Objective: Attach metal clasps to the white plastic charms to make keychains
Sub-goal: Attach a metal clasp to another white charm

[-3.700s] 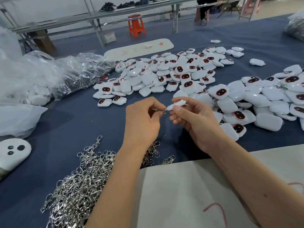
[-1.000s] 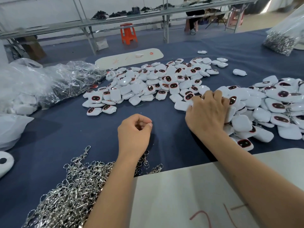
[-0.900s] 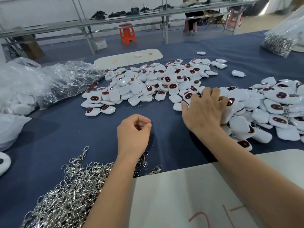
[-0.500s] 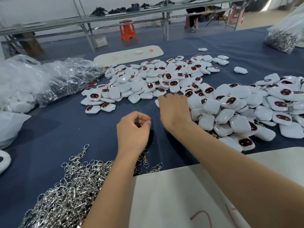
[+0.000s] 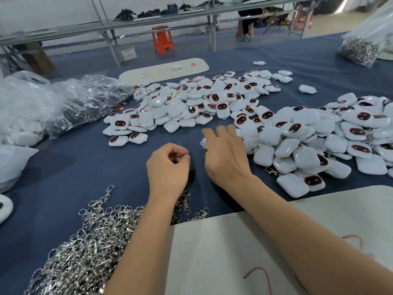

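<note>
Charms: two heaps of white charms on the blue cloth [image 5: 89, 167] in the head view, a far heap [image 5: 191, 103] at centre and a near heap [image 5: 314, 141] to the right, most showing a dark face ringed in red.
Finished ones: several charms at the near heap's front edge carry a clasp, one [image 5: 272, 170] lying on the cloth.
Right hand [image 5: 225, 158]: reaches to the near heap's left edge, fingers [image 5: 219, 133] loosely spread over a single charm [image 5: 203, 142]; whether they touch it I cannot tell.
Left hand [image 5: 168, 167]: hovers over bare cloth just beside the right hand, fingers curled, thumb and forefinger pinched; perhaps a clasp between them, too small to be sure.
Clasps: a silver pile [image 5: 91, 241] at lower left, under the left forearm.
Board [image 5: 223, 256]: white, with red marks, under the right forearm.
Bags: crumpled clear plastic [image 5: 80, 99] at left; another bag of metal parts [image 5: 361, 47] at far right.
Background: orange stool [image 5: 163, 39] beyond the table.
</note>
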A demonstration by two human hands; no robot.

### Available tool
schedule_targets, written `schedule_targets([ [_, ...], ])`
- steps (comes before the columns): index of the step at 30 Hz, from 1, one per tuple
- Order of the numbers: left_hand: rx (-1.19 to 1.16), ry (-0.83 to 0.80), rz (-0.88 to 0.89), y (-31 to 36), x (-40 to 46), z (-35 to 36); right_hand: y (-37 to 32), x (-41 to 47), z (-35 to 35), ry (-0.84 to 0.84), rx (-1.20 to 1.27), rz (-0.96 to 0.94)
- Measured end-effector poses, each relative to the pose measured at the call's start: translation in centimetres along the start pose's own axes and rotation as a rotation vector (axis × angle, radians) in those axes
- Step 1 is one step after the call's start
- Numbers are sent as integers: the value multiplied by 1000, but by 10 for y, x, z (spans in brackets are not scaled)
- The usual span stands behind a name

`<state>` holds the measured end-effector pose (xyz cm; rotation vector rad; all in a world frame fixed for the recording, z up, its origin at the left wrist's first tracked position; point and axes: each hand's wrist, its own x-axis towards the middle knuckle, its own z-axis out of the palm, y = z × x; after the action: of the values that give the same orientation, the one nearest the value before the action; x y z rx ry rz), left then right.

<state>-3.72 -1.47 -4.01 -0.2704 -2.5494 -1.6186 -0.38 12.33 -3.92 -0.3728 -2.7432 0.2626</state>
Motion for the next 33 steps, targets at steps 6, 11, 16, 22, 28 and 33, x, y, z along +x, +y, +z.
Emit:
schedule_targets([
  [6, 2, -7, -3, 0, -1, -1, 4, -3, 3, 7, -36, 165],
  [11, 38, -94, 17, 1, 0, -8, 2, -13, 4, 110, -101, 98],
  [16, 320, -503, 152, 14, 3, -33, -1, -21, 1, 96, -125, 32],
  [22, 536, -796, 157, 27, 2, -53, -8, -28, -12, 229, 34, -80],
  [28, 525, -742, 138, 25, 6, -54, -17, -38, -7, 50, 533, -11],
  [33, 449, -652, 140, 19, 7, -52, -7, -36, -15, -47, 795, 84],
])
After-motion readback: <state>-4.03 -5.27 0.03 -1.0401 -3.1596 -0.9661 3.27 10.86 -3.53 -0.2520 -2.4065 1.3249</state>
